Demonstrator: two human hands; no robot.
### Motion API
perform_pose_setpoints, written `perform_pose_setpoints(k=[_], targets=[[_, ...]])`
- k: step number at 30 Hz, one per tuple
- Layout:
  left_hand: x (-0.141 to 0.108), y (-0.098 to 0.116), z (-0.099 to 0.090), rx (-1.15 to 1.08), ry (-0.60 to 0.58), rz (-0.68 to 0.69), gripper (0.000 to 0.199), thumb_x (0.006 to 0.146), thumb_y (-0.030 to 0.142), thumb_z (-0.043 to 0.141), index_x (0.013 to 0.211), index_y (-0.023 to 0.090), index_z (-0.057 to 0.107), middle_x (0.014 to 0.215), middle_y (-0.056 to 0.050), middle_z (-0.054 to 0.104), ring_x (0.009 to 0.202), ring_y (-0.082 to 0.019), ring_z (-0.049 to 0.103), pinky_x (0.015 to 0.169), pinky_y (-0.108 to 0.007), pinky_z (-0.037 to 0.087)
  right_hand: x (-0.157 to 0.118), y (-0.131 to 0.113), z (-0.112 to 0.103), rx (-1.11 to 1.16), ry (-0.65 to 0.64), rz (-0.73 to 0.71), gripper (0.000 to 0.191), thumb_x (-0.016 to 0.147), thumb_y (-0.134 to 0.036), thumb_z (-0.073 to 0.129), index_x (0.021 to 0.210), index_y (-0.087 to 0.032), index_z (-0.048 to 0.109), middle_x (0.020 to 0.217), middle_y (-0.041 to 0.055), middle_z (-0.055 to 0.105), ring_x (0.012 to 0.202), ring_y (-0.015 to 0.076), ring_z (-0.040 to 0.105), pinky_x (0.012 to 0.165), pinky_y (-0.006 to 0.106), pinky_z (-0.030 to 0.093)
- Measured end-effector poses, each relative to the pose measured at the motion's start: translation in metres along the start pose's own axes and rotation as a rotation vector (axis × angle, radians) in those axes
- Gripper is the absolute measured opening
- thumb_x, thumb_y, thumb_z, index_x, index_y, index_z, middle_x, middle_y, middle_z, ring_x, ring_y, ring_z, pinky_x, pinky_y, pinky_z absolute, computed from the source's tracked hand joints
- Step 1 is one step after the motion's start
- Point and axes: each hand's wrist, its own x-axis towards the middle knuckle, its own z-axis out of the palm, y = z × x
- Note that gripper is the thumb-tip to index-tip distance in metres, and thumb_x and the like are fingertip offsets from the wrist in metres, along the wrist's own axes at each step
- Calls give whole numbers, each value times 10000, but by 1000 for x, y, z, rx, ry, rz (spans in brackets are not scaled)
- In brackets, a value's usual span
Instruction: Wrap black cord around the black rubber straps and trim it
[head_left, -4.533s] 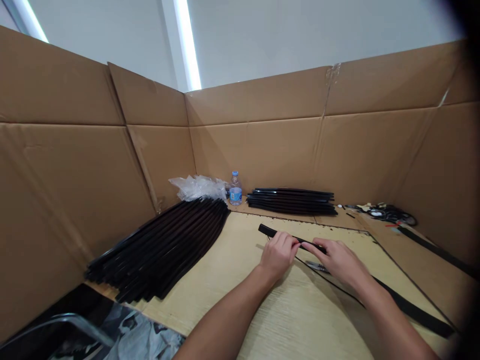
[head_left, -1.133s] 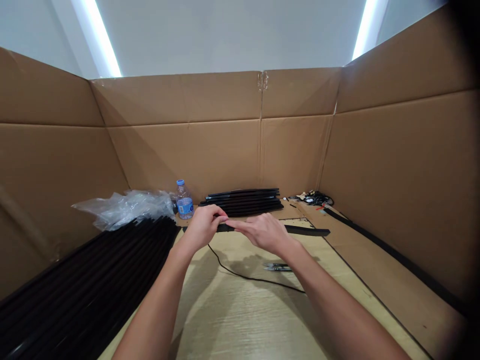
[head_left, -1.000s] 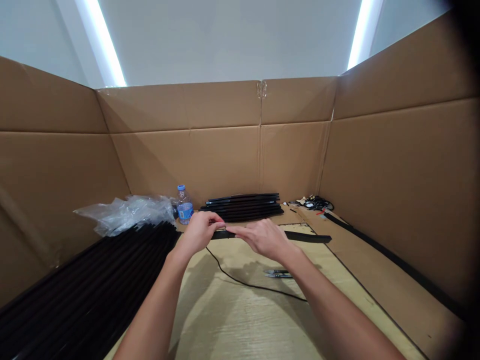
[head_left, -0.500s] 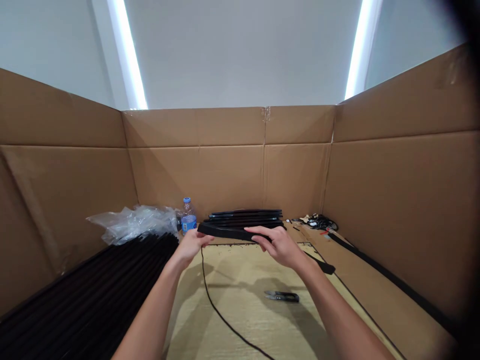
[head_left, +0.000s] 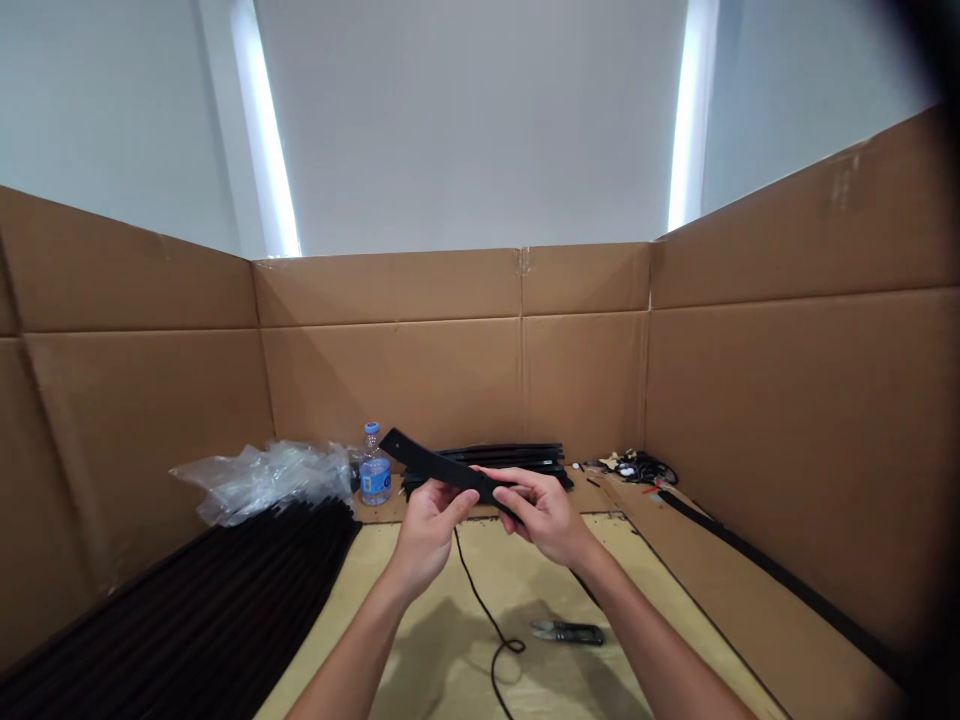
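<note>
A flat black strip (head_left: 429, 462) with a small hole near its raised left end is held up in front of me, tilted down to the right. My left hand (head_left: 435, 520) pinches it near the middle, thumb on the near face. Close beside it, my right hand (head_left: 541, 510) grips the strip toward its lower right end, which the fingers partly hide. A thin black cord (head_left: 474, 582) hangs below the hands and loops on the board; where its upper end is fixed I cannot tell. Thread snips (head_left: 567, 632) lie on the board below my right hand.
Long black strips (head_left: 225, 590) are piled on the left beside clear plastic bags (head_left: 270, 478). A water bottle (head_left: 375, 475) and stacked black strips (head_left: 517, 452) stand at the back. Tangled cords (head_left: 637, 467) and a long black strip (head_left: 780, 580) lie right. Cardboard walls (head_left: 450, 375) enclose the table.
My left hand has slid from the strip's left end to its middle, closer to my right hand. The strip now tilts, left end up, and the cord has formed a loop.
</note>
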Motion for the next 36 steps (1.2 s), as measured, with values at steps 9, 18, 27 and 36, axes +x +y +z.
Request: perform_pose_setpoints(k=[9, 18, 27, 36], targets=[[0, 5, -1, 238, 155, 109, 318, 743, 449, 668, 669, 153, 579, 638, -12, 585, 616, -135, 521, 604, -238, 424, -2, -9, 14, -137, 105, -17, 540, 850, -539, 490, 1221, -153, 557, 602, -12, 589, 417, -9, 365, 427, 105, 282], [-1, -10, -4, 358, 227, 98, 398, 800, 505, 594, 631, 178, 443, 567, 44, 371, 530, -96, 319, 500, -223, 272, 2, -2, 12, -133, 43, -6, 465, 829, -560, 509, 992, -131, 588, 679, -2, 603, 523, 6, 435, 497, 110, 341], [-1, -7, -3, 274, 192, 80, 386, 768, 504, 639, 639, 157, 527, 575, 26, 477, 537, -98, 408, 517, -214, 337, 4, 1, 11, -288, 91, -50, 447, 869, -523, 460, 1014, -151, 663, 684, 9, 589, 570, 27, 448, 502, 122, 320], [1, -1, 2, 200, 305, 81, 345, 679, 439, 730, 636, 152, 542, 581, 13, 543, 552, -110, 483, 547, -222, 403, 0, 13, 20, -642, 153, -331, 427, 940, -378, 373, 1296, -232, 561, 1000, 81, 640, 882, 85, 595, 833, 204, 479]])
